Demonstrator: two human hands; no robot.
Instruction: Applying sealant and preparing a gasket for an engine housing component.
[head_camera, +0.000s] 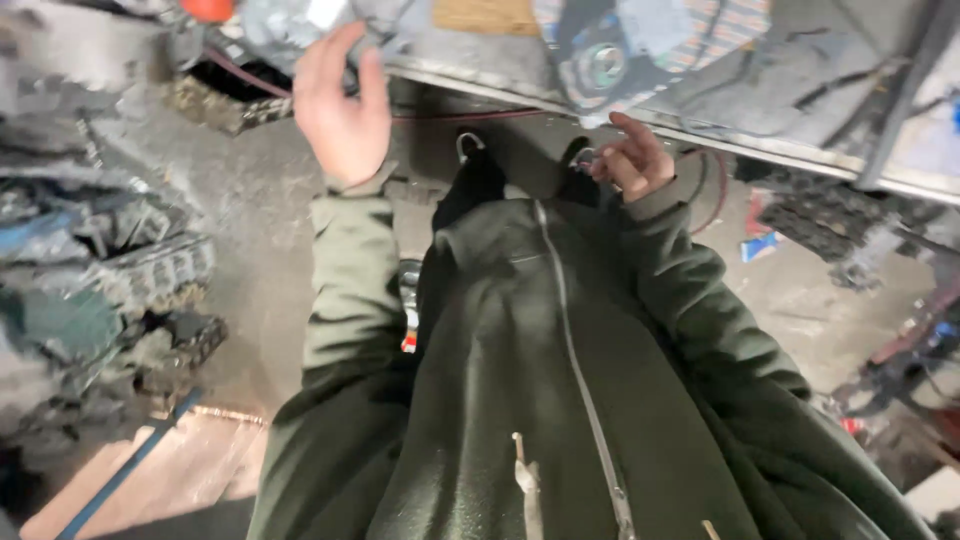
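Person in dark green zip jacket at a grey metal surface (760, 70), both hands raised.

Left hand (342, 105) open, fingers spread, reaching at crumpled grey cloth (290, 25) on the surface edge; holds nothing. Cloth looks soft, light: pinch a fold. Right hand (632, 160) half curled near a small metal ring (586, 155); grip unclear.

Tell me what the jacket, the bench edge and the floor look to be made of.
Jacket: dark green fleece-like fabric, matte and nubbly, with a metal-looking zip. Bench edge: probably metal, a pale worn strip with a dull sheen. Floor: likely concrete, grey, dusty and stained.
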